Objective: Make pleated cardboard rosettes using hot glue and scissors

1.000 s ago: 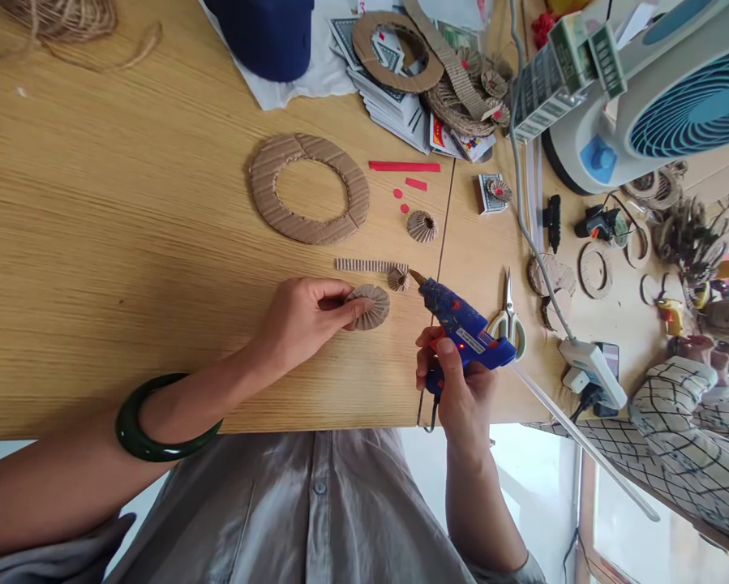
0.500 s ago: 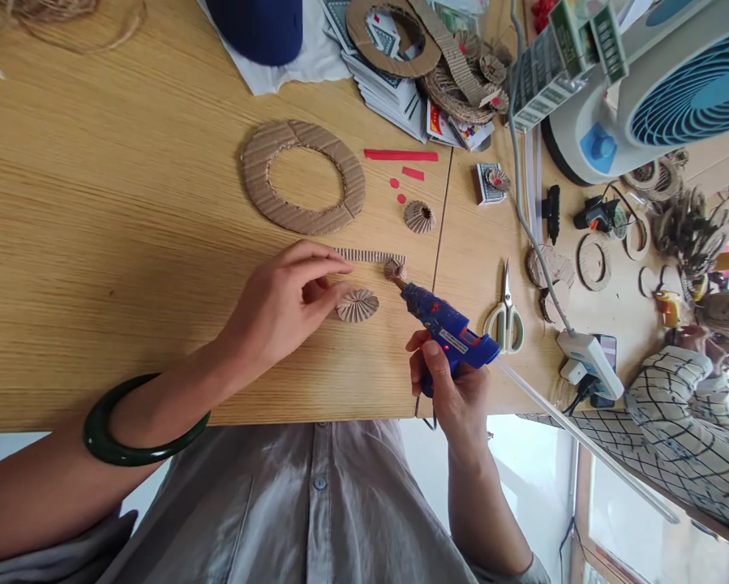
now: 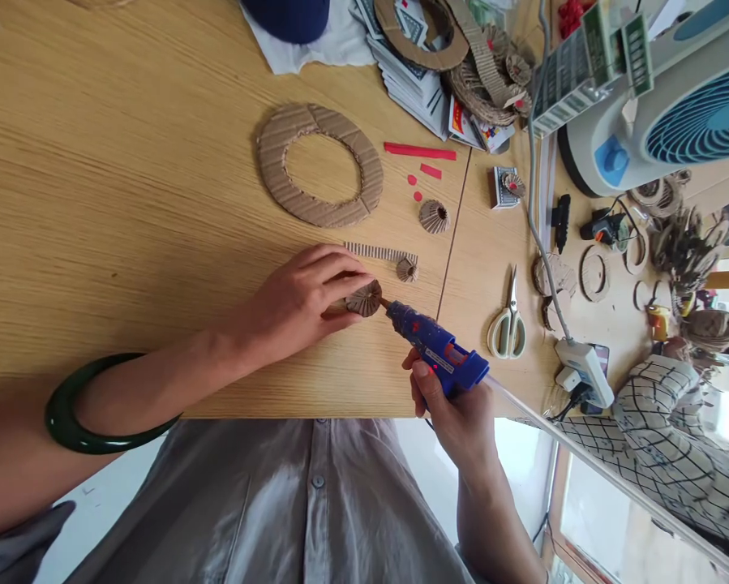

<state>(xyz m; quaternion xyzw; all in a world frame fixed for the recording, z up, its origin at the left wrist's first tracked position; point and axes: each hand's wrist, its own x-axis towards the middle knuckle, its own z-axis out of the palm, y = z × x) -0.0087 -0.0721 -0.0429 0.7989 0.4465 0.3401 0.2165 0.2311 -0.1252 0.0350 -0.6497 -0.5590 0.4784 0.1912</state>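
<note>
Between the thumb and fingers of my left hand [image 3: 303,296] is a pleated cardboard rosette [image 3: 364,298], tilted up off the table. My right hand [image 3: 452,401] is wrapped round a blue glue gun [image 3: 430,345], whose nozzle tip is at the rosette's right edge; I cannot tell if it touches. A clear glue stick [image 3: 559,434] runs out of the gun's back. Just beyond my left fingers lies a corrugated cardboard strip [image 3: 376,251], with a small pleated cardboard piece [image 3: 407,269] at its right end. Another pleated cone [image 3: 434,216] sits farther back.
A cardboard ring [image 3: 272,178] lies behind my left hand, with red paper strips [image 3: 420,152] beside it. To the right are scissors [image 3: 508,328], a power strip [image 3: 589,373] with its cable, and a fan [image 3: 619,122]. Another person's checked sleeve [image 3: 662,405] is at far right.
My left hand has taken hold of the rosette and tilted it up. The glue gun's tip has moved from the small pleated piece to the rosette. The view has shifted slightly.
</note>
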